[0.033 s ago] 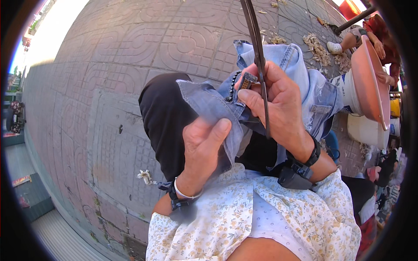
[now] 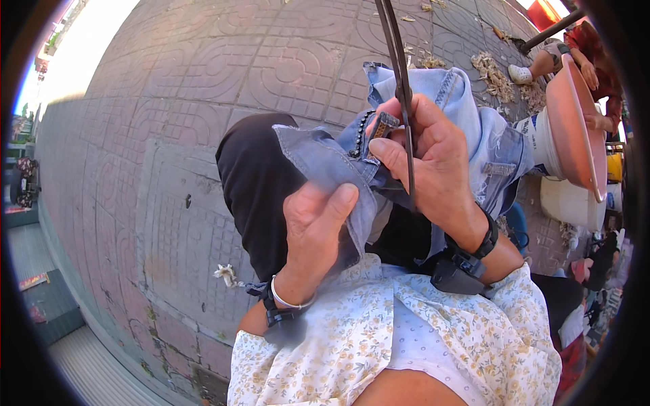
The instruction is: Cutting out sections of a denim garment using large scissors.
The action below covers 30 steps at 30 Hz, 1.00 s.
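Note:
A piece of blue denim (image 2: 325, 152) with a pointed corner and a dark beaded trim lies over my dark-trousered knee. My left hand (image 2: 315, 216) is closed on its lower edge, thumb on top. My right hand (image 2: 433, 155) pinches a thick, seamed denim strip (image 2: 382, 125) with a dark label, beside the trim. A long, dark, scissors-like metal tool (image 2: 404, 81) crosses in front of the right hand's fingers; its upper end leaves the picture. How the right hand holds the tool is partly hidden. Paler, frayed denim (image 2: 474, 122) hangs beyond that hand.
At the right, a pink basin (image 2: 575, 128) stands tilted beside white buckets (image 2: 572, 203). A person's hand (image 2: 599, 122) is at the basin's far side. Pale fibre scraps (image 2: 493, 76) lie on the paving (image 2: 203, 81). A metal step (image 2: 101, 369) borders the lower left.
The lower end of the metal tool has shifted slightly to the left, and its two narrow parts show a little apart. Both hands and the denim stay almost where they were.

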Available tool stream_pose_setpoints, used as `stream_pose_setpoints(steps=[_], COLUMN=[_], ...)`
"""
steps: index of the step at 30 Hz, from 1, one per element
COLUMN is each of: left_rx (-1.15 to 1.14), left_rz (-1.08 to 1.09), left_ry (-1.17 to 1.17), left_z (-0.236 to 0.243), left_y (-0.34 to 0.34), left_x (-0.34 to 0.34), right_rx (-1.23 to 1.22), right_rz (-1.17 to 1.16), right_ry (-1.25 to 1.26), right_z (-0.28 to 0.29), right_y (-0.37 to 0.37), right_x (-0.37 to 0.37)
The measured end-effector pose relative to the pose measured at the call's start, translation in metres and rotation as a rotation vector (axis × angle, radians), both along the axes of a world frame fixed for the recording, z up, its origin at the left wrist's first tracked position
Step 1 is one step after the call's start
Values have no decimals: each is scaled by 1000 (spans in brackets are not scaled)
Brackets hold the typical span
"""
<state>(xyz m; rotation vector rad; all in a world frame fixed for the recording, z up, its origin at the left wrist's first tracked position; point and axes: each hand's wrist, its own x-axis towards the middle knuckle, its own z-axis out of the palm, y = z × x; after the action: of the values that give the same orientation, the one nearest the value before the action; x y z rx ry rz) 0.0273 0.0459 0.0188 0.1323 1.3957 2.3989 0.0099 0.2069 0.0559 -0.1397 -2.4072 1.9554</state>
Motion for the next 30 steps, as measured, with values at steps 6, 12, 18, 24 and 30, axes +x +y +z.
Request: stream_pose_setpoints(steps=[6, 12, 18, 24, 30], left_rx=[-124, -156, -33, 23, 111], left_rz=[74, 97, 58, 44, 59], left_ry=[169, 275, 138, 54, -18], left_z=[-7, 1, 8, -2, 5], left_y=[-5, -1, 0, -3, 3], left_x=[5, 12, 14, 12, 7], right_rx=[204, 213, 118, -267, -337], right_rz=[-44, -110, -234, -220, 140], right_ry=[-11, 96, 343, 200, -55], right_z=[7, 3, 9, 57, 42], right_y=[-3, 1, 0, 12, 29], right_x=[5, 6, 8, 46, 81])
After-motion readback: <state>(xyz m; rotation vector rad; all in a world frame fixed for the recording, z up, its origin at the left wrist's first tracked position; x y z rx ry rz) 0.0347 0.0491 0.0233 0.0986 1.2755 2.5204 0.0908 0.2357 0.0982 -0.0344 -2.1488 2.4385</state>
